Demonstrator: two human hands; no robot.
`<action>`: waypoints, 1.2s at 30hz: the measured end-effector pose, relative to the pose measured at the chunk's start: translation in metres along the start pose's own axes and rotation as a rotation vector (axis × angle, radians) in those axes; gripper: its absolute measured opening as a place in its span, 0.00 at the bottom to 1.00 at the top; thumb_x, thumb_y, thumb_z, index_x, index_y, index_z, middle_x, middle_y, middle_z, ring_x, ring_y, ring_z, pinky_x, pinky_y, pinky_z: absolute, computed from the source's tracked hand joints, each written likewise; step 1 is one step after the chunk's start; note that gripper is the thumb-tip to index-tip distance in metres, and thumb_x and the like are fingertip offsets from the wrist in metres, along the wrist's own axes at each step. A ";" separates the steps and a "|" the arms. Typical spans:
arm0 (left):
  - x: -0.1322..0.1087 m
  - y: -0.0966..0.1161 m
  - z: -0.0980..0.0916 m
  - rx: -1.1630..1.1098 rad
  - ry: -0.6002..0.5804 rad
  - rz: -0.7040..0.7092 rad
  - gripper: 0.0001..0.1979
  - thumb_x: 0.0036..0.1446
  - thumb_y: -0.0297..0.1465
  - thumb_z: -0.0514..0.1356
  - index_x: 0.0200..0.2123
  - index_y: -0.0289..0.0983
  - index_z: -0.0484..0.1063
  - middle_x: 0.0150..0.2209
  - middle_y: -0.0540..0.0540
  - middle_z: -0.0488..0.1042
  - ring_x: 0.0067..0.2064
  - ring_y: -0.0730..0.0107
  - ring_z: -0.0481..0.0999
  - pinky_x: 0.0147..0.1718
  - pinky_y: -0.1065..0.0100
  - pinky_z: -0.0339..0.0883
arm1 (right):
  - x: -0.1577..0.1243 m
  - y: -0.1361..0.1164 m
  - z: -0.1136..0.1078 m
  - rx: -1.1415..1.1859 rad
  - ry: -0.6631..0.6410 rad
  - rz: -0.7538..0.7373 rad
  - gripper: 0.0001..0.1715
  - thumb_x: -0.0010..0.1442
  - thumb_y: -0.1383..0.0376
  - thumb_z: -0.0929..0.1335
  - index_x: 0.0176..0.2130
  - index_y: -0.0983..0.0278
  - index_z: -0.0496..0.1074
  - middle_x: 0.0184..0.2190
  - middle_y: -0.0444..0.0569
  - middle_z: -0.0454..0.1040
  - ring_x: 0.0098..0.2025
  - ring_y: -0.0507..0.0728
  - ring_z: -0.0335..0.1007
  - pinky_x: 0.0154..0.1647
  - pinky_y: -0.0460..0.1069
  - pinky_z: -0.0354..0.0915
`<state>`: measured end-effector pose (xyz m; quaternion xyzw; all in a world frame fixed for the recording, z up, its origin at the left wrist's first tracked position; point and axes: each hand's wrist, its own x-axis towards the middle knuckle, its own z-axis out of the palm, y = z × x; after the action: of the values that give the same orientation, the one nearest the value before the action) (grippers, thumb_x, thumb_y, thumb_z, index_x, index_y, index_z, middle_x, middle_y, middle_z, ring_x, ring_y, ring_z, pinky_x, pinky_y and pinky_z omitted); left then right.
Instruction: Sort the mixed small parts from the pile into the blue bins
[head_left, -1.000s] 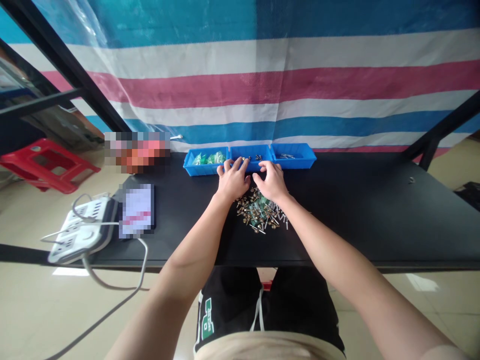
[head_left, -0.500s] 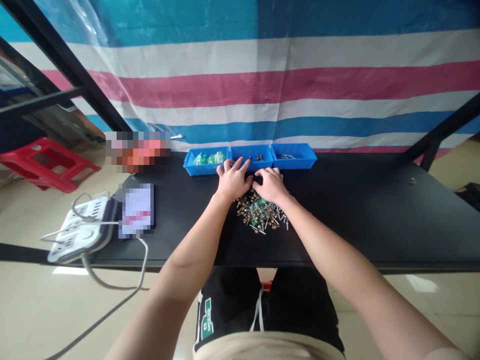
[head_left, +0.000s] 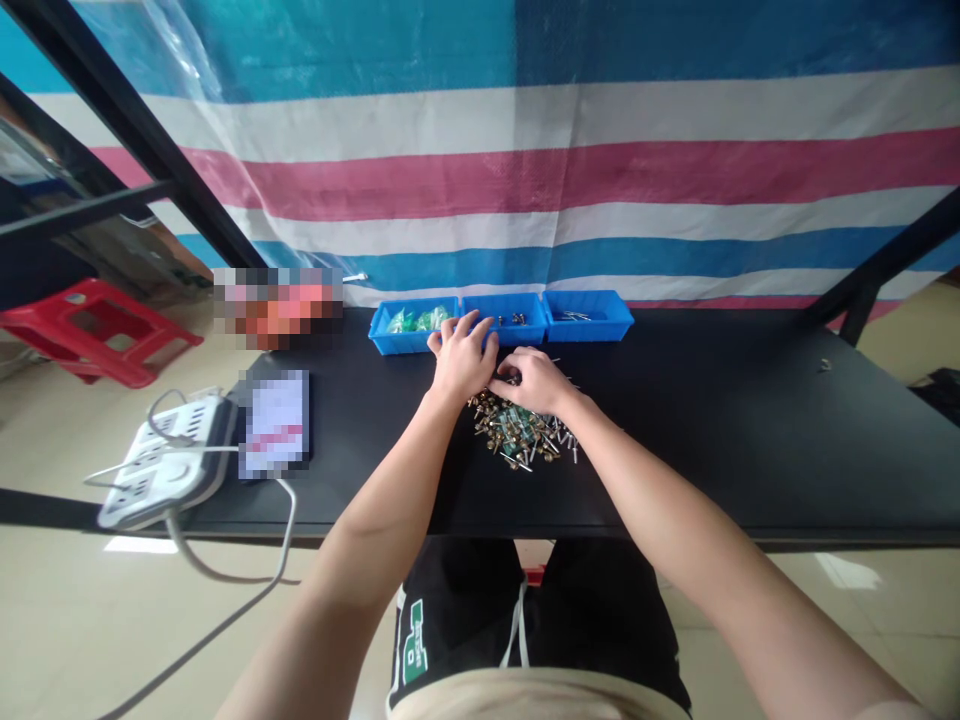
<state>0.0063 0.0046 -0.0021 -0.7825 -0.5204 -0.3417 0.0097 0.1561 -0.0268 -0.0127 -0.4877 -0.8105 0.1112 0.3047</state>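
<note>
My left hand (head_left: 463,362) is open, fingers spread, at the front of the middle blue bin (head_left: 528,336), which holds a few small metal pieces. Close beside it, my right hand (head_left: 535,382) is curled at the back edge of a pile of small hardware (head_left: 517,430), thumb and fingers drawn together; what they hold is hidden. Brass-coloured and silver metal pieces with pins lie mixed with green pieces in that pile. Small green packets fill part of the left blue bin (head_left: 409,343). Thin silver pins lie in the right blue bin (head_left: 604,330).
A white power strip (head_left: 161,460) with cables and a blurred flat item (head_left: 275,425) lie on the table's left. Behind them is a blurred orange object (head_left: 289,312). A red stool (head_left: 101,330) stands on the floor. A striped sheet (head_left: 450,180) hangs behind the table.
My right hand has drawn back slightly toward the pile and its fingers have curled in. The left hand has shifted only a little, fingers still spread.
</note>
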 end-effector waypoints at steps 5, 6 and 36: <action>0.001 0.002 -0.002 -0.015 0.095 -0.035 0.17 0.62 0.38 0.49 0.48 0.44 0.73 0.55 0.43 0.69 0.56 0.49 0.62 0.53 0.45 0.52 | -0.002 -0.006 0.001 0.033 -0.099 -0.053 0.13 0.51 0.57 0.73 0.32 0.64 0.76 0.31 0.48 0.72 0.36 0.56 0.67 0.42 0.51 0.64; 0.001 0.002 -0.002 -0.010 0.109 -0.044 0.16 0.62 0.38 0.49 0.47 0.44 0.74 0.54 0.43 0.70 0.55 0.50 0.63 0.52 0.46 0.53 | -0.002 -0.006 0.001 0.028 -0.111 -0.044 0.11 0.51 0.58 0.73 0.31 0.64 0.77 0.31 0.48 0.71 0.36 0.55 0.67 0.42 0.50 0.63; 0.002 0.001 -0.004 -0.127 0.058 0.050 0.10 0.54 0.29 0.55 0.37 0.40 0.75 0.43 0.45 0.75 0.49 0.57 0.70 0.51 0.52 0.57 | 0.001 0.002 0.004 0.004 0.054 -0.058 0.13 0.64 0.65 0.60 0.29 0.63 0.67 0.30 0.49 0.70 0.32 0.54 0.66 0.35 0.48 0.59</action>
<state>0.0059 0.0047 0.0023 -0.7841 -0.4774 -0.3962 -0.0161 0.1548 -0.0241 -0.0161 -0.4660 -0.8157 0.0908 0.3306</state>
